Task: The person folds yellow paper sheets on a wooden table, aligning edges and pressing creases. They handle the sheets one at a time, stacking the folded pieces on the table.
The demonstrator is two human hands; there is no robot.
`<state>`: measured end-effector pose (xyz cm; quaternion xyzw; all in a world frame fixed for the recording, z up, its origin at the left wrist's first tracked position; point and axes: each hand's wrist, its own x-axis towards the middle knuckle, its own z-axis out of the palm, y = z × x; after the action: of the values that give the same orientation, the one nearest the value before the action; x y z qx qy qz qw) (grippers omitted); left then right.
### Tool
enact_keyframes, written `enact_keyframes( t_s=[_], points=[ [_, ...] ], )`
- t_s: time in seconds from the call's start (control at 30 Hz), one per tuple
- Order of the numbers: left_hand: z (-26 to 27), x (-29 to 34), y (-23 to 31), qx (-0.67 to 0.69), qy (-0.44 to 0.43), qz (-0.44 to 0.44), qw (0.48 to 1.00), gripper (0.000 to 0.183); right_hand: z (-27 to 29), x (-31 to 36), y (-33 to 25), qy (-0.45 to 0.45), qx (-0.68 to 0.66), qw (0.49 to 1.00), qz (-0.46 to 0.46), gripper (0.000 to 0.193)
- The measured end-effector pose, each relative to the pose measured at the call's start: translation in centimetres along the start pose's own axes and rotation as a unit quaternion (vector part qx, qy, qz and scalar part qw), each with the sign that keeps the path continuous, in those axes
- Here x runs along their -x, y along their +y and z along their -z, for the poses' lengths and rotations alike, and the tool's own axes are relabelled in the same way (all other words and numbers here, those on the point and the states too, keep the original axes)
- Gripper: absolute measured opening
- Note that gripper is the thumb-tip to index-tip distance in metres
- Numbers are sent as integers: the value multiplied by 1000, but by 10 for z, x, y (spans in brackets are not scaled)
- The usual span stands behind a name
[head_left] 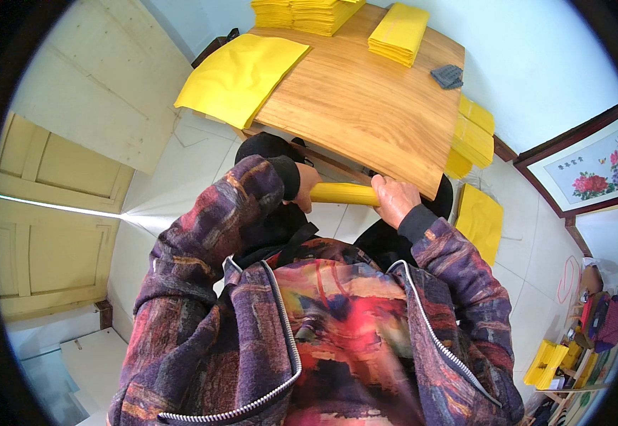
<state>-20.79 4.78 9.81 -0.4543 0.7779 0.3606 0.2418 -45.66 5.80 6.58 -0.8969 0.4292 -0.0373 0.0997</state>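
Between my two hands, over my lap and in front of the table's near edge, is a folded or rolled piece of yellow paper (343, 193). My left hand (306, 187) is closed round its left end. On its right end my right hand (396, 199) grips with the fingers mostly hidden beneath. I cannot tell how many layers it has. Close by on the wooden table (366, 99), a flat, slightly wavy stack of large yellow sheets (244, 78) hangs over the left edge.
Yellow stacks (306, 17) and a folded yellow bundle (398, 33) lie at the table's far side. A grey cloth (447, 76) is at its right edge. More yellow bundles (474, 135) and a yellow sheet (479, 221) stand right of the table. A framed flower picture (589, 170) leans there.
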Motion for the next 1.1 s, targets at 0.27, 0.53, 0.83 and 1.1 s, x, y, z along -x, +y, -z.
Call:
enact_keyframes(
  t_s=[0.27, 0.53, 0.83, 1.1],
  points=[
    [-6, 0, 13, -178, 158, 24, 971, 29, 5, -6, 5, -345, -296, 890, -25, 35],
    [-3, -1, -2, -92, 68, -19, 993, 29, -2, -4, 3, -230, -115, 966, 23, 36],
    [-1, -1, -4, -18, -18, 27, 999, 25, -4, 5, -7, -29, -5, 1000, -2, 26],
    [-8, 2, 9, -183, 187, 20, 965, 27, -3, 3, -4, -380, -368, 846, -67, 34]
  ],
)
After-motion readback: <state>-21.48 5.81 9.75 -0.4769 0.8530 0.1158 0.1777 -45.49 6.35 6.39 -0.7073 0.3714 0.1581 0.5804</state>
